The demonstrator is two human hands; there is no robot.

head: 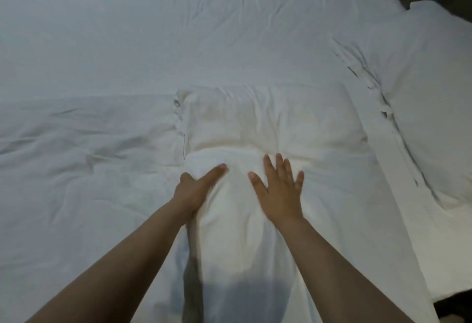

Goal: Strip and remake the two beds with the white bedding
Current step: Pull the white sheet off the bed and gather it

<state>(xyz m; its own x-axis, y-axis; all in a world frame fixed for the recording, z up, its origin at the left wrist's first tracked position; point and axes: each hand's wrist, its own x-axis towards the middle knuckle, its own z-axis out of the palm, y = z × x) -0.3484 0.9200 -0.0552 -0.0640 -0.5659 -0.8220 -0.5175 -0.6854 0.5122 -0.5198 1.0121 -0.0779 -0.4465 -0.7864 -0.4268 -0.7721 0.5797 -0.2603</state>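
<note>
Two risks: the pillow (268,123) could end up lumpy or skewed if only its near half gets flattened; the loose case fabric at its left edge could bunch up and crease.
Further risk: a hard push toward the far side may rumple the sheet (178,36) underneath, which shows light wrinkles.
Left hand (194,189): clasps the pillow's left side, one digit laid straight along the top and the others hidden under the fold; the forearm reaches in from the lower left.
Right hand (278,192): lies palm down on the pillow's near middle, fingers straight and spread, grasping nothing.
Pillow: lies in the middle of the bed, just beside the crumpled duvet (76,169) on its left.
Second pillow (429,108): sits at the right end, apart from the first.
Step, as I judge it: plumping and smoothing the pillow, with the bed only partly remade.
</note>
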